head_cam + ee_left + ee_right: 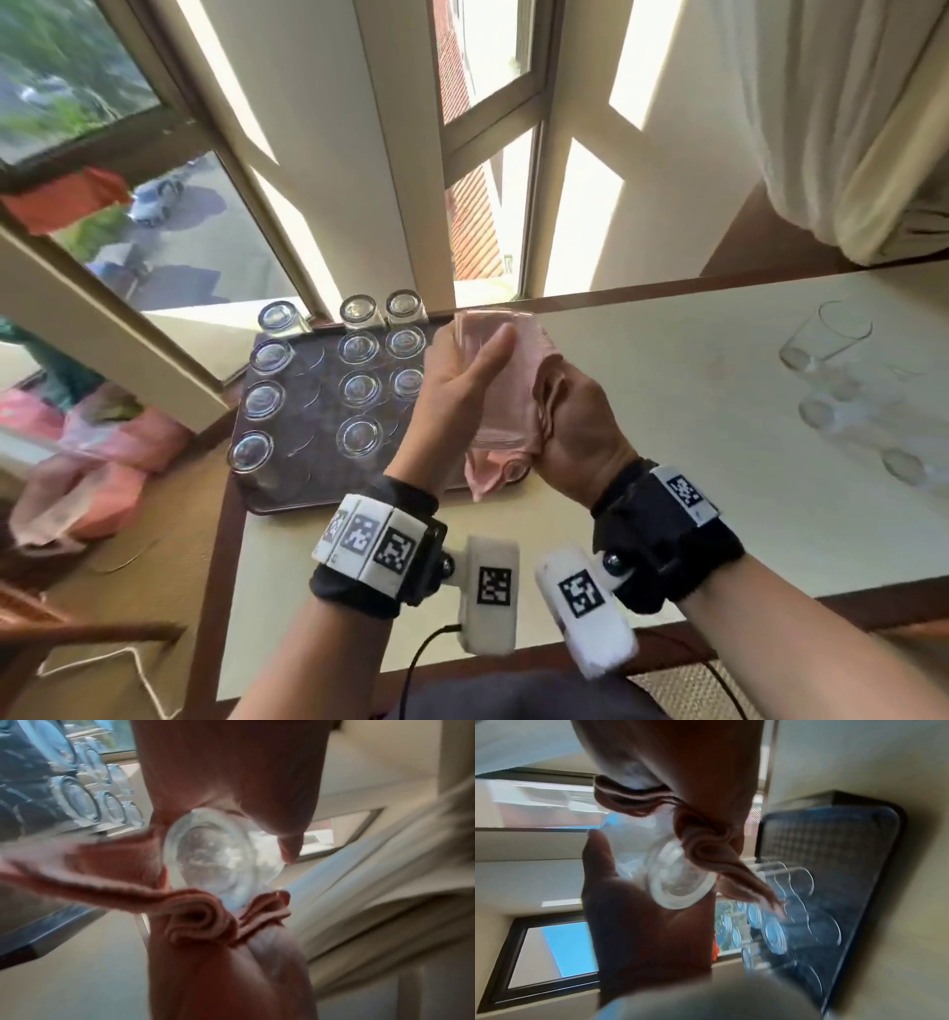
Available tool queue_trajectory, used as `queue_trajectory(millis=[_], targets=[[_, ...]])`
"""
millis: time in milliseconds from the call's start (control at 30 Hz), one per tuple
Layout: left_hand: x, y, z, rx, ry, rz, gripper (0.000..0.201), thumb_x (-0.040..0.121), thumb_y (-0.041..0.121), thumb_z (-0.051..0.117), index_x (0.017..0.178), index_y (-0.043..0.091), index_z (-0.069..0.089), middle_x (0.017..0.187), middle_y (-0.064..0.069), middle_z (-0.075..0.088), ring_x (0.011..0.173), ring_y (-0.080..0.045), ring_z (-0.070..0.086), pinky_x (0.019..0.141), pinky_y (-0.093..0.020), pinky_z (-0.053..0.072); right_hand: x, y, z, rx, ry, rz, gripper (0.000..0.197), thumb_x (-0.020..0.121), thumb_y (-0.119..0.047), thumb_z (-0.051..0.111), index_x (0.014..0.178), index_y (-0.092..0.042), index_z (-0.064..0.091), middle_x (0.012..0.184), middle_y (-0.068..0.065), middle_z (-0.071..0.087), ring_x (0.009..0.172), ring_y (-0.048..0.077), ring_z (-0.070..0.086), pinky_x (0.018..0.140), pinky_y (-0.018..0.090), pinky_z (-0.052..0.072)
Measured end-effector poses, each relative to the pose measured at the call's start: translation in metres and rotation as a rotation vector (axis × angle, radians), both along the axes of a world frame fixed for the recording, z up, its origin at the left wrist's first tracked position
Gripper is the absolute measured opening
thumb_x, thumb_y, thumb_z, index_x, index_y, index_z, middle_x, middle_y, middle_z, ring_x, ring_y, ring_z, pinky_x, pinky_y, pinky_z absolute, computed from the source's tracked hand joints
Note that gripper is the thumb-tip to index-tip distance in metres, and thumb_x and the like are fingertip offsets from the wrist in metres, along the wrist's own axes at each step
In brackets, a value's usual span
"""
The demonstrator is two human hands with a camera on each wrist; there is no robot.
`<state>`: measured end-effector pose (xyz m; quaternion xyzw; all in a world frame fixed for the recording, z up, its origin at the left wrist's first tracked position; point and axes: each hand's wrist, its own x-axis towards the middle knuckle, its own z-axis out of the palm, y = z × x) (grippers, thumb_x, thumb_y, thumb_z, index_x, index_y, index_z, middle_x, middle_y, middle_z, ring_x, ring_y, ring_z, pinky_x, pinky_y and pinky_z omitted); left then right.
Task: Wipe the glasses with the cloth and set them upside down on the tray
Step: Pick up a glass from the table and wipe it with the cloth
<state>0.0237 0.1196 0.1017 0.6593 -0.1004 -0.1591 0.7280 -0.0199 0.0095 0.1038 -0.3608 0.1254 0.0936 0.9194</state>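
1 clear glass [495,380], pink cloth [518,411] bunched around it, both hands' fingers [464,354] gripping.

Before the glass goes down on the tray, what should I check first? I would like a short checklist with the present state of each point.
1. Left hand holds the glass securely: ok, thumb and fingers curl round it.
2. Right hand holds the cloth against the glass: ok.
3. Glass wiped clean all over: cannot tell, the pictures are blurred.
4. Glass turned upside down: not ok, its mouth points away from the person, its thick base toward the wrists.
5. Free place on the tray: ok, bare patches show between the upturned glasses.
6. More glasses waiting on the table: ok, several stand at the right.
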Motion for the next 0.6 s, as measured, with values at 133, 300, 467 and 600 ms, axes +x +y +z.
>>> queue_trajectory(millis=[133,300,467,600], targets=[[0.002,0.007,0.001,-0.103,0.105,-0.026,0.077,0.07,0.069,0.074,0.122,0.016,0.058,0.111,-0.012,0.062,0.097,-0.025,0.064,0.088,-0.047,0.057,0.001,0.003,-0.003,0.041,0.031,0.0,0.049,0.107,-0.039,0.028,0.143,-0.013,0.051,0.14,0.018,0.057,0.129,0.037,0.054,0.102,0.053,0.047],[0.001,-0.004,-0.005,0.032,-0.005,0.149,0.074,0.09,0.065,0.056,0.146,0.019,0.039,0.132,0.001,0.06,0.115,-0.009,0.064,0.095,-0.036,0.054,0.009,0.001,0.002,-0.531,-0.186,-0.133,0.045,0.109,-0.025,0.03,0.153,-0.022,0.033,0.143,0.004,0.055,0.119,0.018,0.063,0.097,0.038,0.055],[-0.011,-0.012,-0.017,0.011,0.032,0.052,0.101,0.081,0.062,0.069,0.155,0.015,0.02,0.149,-0.008,0.048,0.126,-0.01,0.057,0.104,-0.027,0.05,0.004,-0.003,-0.004,-0.474,-0.13,-0.034,0.042,0.108,-0.036,0.029,0.142,-0.02,0.046,0.135,0.006,0.061,0.119,0.018,0.063,0.104,0.046,0.05],[-0.009,-0.006,-0.018,-0.073,0.175,-0.04,0.08,0.068,0.078,0.068,0.125,0.023,0.059,0.122,-0.004,0.069,0.108,-0.015,0.069,0.087,-0.03,0.058,-0.008,-0.018,0.0,-0.05,0.023,0.014,0.046,0.105,-0.039,0.031,0.124,-0.012,0.062,0.113,0.016,0.069,0.102,0.031,0.067,0.095,0.046,0.053]])
